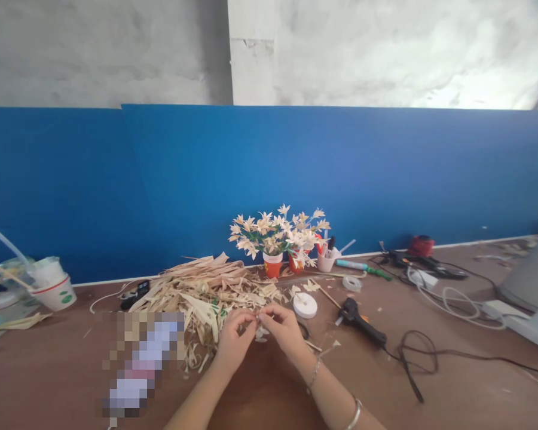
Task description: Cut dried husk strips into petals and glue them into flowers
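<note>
Head view: both bare hands are together low in the middle, over a brown tabletop (260, 394). Left hand (237, 337): fingers curled, thumb and forefinger closed to a pinch. Right hand (283, 328): same pinch, fingertips meeting or almost meeting the left's. Small thin pale piece (260, 334) right at the fingertips; too small and blurred to tell what it is, or which hand has hold of it. Right wrist has a silver chain bracelet (314, 375), with a smooth silver bangle (355, 415) further up the forearm.

Loose heap of dry tan husk strips (201, 289) beyond and to the left of the hands. Cream star-shaped artificial flowers (264, 227) with green stems stand upright in orange-red cups (273, 267) behind, near the blue partition panel (183, 179). Beside them, small white cup (326, 263) holding tools. White round disc (305, 305) just beyond the right hand, clear tape roll (352, 283) further off. Black glue gun (363, 322) lies to the right, its dark cable looping on the table. Far left: white paper cup (55, 294) with red rim and green spots, tilted. White power strip (529, 328) far right. Pixelated patch left of the hands, contents unreadable.
</note>
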A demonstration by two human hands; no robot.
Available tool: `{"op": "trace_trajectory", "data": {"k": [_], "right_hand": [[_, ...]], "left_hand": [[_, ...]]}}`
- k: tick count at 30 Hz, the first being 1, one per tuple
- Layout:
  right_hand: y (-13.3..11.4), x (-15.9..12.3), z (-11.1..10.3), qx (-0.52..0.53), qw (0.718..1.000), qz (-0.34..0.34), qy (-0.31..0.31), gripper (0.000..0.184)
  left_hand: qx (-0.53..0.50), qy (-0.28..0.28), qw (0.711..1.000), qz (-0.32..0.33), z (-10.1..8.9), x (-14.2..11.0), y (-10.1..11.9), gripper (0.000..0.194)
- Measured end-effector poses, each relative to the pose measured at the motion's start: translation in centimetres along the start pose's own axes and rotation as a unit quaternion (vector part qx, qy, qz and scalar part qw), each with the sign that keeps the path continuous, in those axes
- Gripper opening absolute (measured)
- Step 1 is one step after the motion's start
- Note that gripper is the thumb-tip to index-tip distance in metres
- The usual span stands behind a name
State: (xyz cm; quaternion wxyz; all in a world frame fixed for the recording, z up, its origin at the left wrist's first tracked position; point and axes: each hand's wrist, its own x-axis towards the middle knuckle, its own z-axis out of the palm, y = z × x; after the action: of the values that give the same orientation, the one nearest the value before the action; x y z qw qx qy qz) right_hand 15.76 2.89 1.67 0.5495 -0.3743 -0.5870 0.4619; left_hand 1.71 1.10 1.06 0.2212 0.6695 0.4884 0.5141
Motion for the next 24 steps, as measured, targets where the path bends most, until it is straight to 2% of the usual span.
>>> {"op": "trace_trajectory", "data": {"k": [5,12,19,24], "right_hand": [[0.39,0.05,0.09,0.066,0.997,0.043,-0.011,0.023],[0.84,-0.03,-0.05,0.082,0.994,0.076,-0.02,0.028],[0.44,-0.17,0.15,0.074,0.995,0.062,-0.021,0.025],[0.44,-0.14,0.14,0.06,0.997,0.052,-0.025,0.024]], "left_hand": [[-0.003,0.007,1.0,0.0,-0.01,0.01,-0.07,0.016],[-0.014,0.004,1.0,-0.013,-0.18,0.12,0.31,0.017],[-0.042,-0.012,0.998,-0.046,-0.18,0.1,0.31,0.02],[-0.042,-0.002,0.998,-0.041,-0.18,0.13,0.23,0.02]]}}
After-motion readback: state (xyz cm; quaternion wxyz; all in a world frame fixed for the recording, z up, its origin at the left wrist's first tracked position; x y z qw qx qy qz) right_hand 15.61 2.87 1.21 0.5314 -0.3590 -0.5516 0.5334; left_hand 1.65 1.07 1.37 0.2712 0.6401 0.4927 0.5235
